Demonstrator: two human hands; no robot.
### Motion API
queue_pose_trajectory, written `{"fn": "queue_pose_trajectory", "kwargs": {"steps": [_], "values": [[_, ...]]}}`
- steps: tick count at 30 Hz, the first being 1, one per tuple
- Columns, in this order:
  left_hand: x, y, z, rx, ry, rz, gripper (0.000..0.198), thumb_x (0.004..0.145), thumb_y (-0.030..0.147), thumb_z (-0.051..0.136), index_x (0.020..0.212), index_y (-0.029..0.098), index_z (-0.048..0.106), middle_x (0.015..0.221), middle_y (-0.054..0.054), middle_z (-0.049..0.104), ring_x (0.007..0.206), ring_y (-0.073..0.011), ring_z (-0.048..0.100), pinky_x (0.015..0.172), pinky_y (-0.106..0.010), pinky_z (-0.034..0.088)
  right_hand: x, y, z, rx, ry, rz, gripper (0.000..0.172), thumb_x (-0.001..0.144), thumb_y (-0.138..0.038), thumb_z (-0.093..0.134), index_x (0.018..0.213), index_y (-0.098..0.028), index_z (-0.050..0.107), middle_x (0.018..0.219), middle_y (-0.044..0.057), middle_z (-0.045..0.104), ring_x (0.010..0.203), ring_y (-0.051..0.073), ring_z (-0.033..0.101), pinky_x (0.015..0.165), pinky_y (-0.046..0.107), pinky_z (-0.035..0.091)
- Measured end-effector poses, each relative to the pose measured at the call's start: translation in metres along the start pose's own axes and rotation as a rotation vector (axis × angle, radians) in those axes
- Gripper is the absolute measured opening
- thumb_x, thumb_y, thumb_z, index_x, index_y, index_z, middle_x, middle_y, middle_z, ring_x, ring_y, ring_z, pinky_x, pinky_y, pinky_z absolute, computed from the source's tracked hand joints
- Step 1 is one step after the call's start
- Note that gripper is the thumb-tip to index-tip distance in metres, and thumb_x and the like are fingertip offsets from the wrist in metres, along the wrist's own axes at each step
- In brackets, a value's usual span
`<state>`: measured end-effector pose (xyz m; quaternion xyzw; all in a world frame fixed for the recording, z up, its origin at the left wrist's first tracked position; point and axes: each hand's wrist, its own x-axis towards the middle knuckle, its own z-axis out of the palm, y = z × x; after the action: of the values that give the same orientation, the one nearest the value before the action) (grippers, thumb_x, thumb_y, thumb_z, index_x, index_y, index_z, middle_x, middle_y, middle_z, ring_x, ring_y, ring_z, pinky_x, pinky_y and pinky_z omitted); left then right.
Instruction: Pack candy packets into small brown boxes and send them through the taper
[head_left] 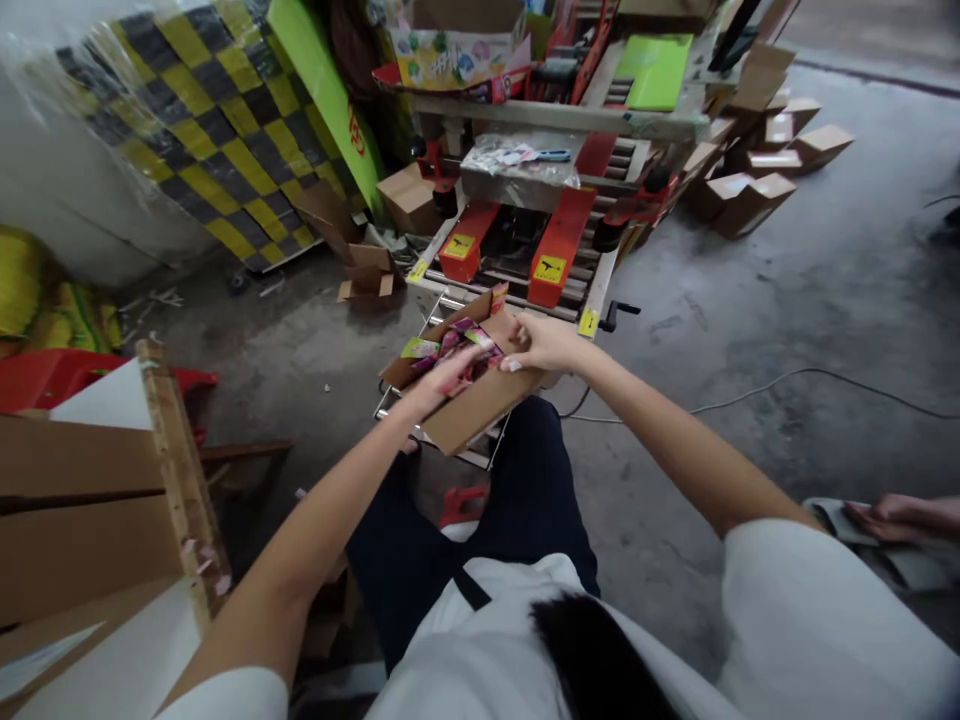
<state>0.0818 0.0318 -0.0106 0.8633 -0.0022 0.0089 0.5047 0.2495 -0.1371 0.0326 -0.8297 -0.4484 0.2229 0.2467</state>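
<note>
An open cardboard box with raised flaps rests on a small roller stand before my knees. Pink and purple packets, some with green parts, fill its inside. My left hand reaches over the near side into the box, fingers stretched out flat on the packets. At the box's right end, my right hand has its thumb and curled fingers closed about the cardboard edge. Part of what lies under my left hand is hidden.
Beyond the box stands a box-sealing machine with red belts and a crank handle. Folded cartons lie on the floor at right. Stacked cardboard is at left. Another person's hand shows at far right.
</note>
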Motion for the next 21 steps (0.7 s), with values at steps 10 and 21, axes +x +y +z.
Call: {"fn": "queue_pose_trajectory", "kwargs": {"steps": [10, 21], "values": [[-0.009, 0.01, 0.037, -0.225, 0.434, -0.081, 0.063, 0.09, 0.063, 0.053, 0.131, 0.016, 0.06, 0.124, -0.014, 0.07, 0.119, -0.0243, 0.065, 0.106, -0.04, 0.05, -0.015, -0.019, 0.038, -0.116, 0.414, 0.064, 0.076, 0.08, -0.035, 0.078, 0.146, -0.012, 0.046, 0.155, 0.026, 0.041, 0.146, 0.039, 0.036, 0.116, 0.057, 0.034], [-0.056, 0.029, 0.012, 0.225, 0.164, 0.058, 0.046, 0.086, 0.06, 0.054, 0.114, 0.027, 0.07, 0.131, -0.008, 0.065, 0.129, -0.03, 0.057, 0.114, -0.047, 0.042, -0.035, -0.035, 0.089, 0.016, 0.233, -0.016, 0.057, 0.104, -0.039, 0.04, 0.158, -0.026, 0.031, 0.172, 0.008, 0.008, 0.159, 0.029, 0.008, 0.122, 0.065, 0.02]]}}
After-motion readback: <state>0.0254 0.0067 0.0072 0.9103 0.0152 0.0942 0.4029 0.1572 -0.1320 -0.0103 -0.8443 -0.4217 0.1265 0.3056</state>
